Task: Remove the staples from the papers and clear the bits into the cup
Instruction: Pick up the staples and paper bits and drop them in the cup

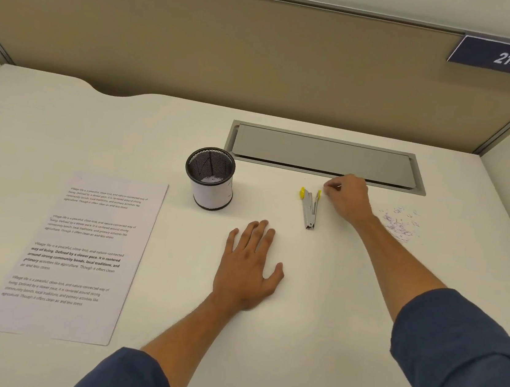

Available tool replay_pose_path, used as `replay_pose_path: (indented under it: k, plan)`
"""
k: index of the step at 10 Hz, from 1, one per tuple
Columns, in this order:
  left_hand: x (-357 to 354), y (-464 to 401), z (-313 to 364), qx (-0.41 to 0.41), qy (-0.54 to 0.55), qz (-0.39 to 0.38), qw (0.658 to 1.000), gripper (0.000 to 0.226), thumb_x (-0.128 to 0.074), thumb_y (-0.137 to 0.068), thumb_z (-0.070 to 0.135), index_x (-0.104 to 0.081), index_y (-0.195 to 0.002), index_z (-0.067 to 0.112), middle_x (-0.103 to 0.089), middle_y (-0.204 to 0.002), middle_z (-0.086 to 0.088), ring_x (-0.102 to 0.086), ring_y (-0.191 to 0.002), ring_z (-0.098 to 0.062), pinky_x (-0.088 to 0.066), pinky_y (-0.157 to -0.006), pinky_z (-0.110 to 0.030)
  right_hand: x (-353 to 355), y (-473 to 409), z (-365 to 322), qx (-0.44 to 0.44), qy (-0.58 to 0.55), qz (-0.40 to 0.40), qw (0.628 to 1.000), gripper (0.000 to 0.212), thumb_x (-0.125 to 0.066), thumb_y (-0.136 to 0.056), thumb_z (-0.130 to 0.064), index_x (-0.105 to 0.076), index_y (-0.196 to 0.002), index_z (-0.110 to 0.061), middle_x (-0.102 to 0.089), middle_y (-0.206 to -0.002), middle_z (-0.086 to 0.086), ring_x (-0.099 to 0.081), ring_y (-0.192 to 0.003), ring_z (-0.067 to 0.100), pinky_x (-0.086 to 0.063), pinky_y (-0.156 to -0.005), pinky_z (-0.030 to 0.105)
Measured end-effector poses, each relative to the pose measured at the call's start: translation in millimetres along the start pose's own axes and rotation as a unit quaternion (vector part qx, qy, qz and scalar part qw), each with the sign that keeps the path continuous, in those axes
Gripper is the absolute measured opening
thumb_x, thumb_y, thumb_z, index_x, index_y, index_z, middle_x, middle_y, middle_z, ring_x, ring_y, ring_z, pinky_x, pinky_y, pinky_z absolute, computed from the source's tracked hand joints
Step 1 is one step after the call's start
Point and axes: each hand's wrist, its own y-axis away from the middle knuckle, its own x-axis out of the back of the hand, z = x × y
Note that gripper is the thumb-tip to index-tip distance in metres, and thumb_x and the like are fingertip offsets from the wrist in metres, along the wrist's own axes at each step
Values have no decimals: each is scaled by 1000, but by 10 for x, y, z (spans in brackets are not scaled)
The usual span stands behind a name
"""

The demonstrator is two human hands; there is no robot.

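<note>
Clearing bits seems underway: right of the cup (210,178), the right hand (347,197) pinches something tiny beside the staple remover (310,208), the left hand (249,265) lies flat and empty, and next comes carrying it to the cup.

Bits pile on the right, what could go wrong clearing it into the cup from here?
1. The bits lie loose, far from the cup, with the staple remover between; sweeping them across could scatter them or snag on it.
2. The right hand pinches near something too small to identify; carried to the cup, it could drop.
3. The left hand rests flat, away from the cup, so a bump could tip it.
</note>
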Motion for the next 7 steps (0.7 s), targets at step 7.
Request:
replay_pose_path:
  k: [7]
  plan:
    - [11,3,4,4,7,-3,1000,68,-35,-91,54,-32,-149,18,-22,-161,1,-15,-149,-17,-7,-121,-45,-202,-258,-333,66,129,-32,989,17,-56,-86,-7,-73,-81,-7,-71,-82,11,-64,-76,29,-54,-69,36]
